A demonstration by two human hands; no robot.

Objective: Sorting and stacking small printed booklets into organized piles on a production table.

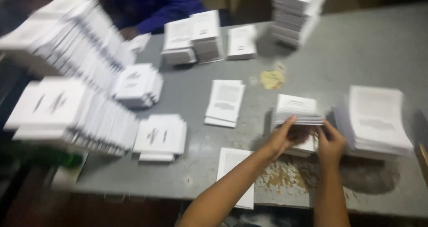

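Grey worktable [365, 44] seen from above: fanned stacks of white leaflets [76, 106] lie at far left, a small leaflet pile [225, 103] at centre. Your left hand [285, 135] and right hand [331, 143] both grip a leaflet bundle [296, 109]; a thick paper stack [379, 120] sits just right.
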